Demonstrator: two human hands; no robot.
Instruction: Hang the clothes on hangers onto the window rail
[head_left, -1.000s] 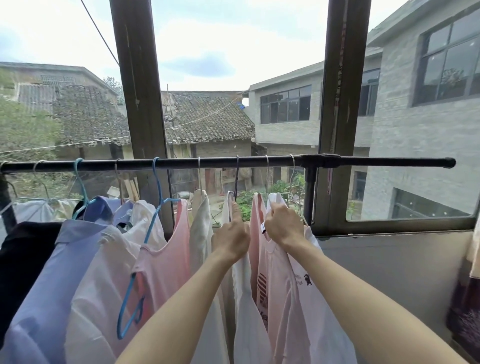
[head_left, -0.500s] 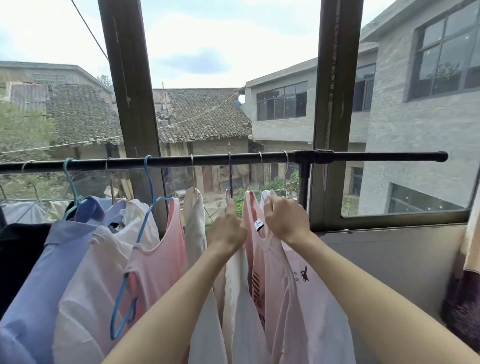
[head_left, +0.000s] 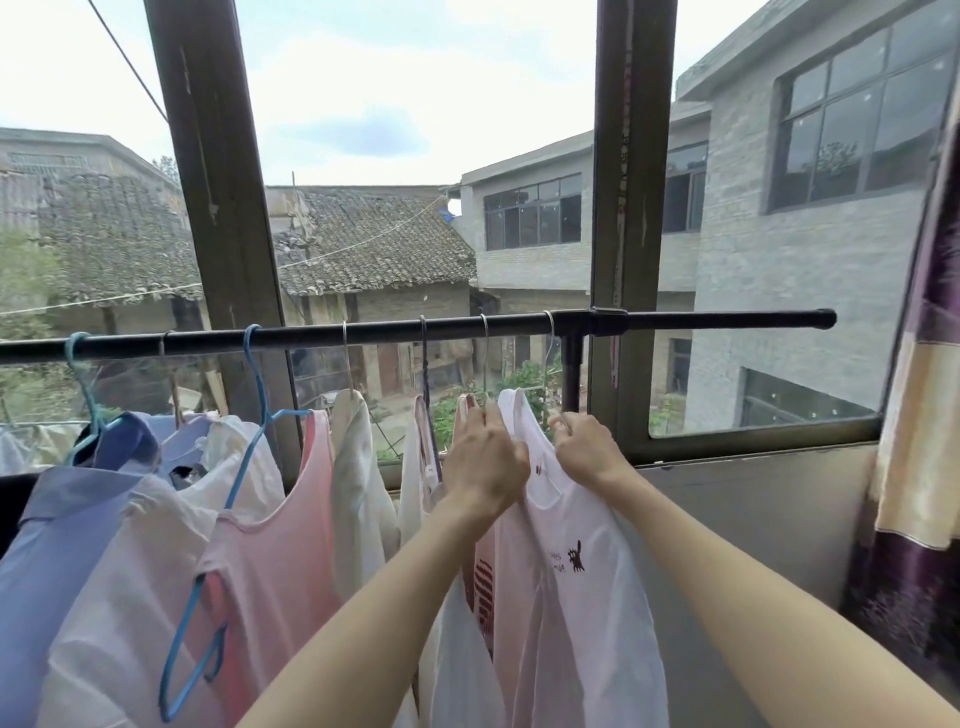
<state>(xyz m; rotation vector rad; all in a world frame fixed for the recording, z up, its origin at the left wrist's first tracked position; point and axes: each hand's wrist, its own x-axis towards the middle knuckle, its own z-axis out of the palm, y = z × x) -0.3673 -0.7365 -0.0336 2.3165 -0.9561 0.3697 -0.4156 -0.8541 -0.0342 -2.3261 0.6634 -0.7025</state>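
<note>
Rail (head_left: 701, 325): black bar across the window, level, ending in a free tip at the right, past the right window post (head_left: 631, 208).
White shirt (head_left: 582, 561): last garment on the right, hung from a metal hook (head_left: 549, 338) on the rail just left of the rail's upright support (head_left: 571, 374); small dark print on its front.
Left hand (head_left: 485, 467): back of hand up, fingers curled over the shirt's left shoulder near the collar, gripping the cloth.
Right hand (head_left: 587, 449): fingers bent, pinching the shirt's right shoulder edge, just under the hook.
Shirt to hands: between both hands, its top held at each side, body hanging below the forearms.
Neighbours: pink top (head_left: 291, 519) on a blue hanger (head_left: 249, 447), a cream garment (head_left: 358, 467), and a blue shirt (head_left: 62, 530) packed close along the left run of rail.
Open room: bare rail to the right of the support up to the tip; curtain (head_left: 914, 467) at the far right edge; sill (head_left: 753, 441) and wall below.
</note>
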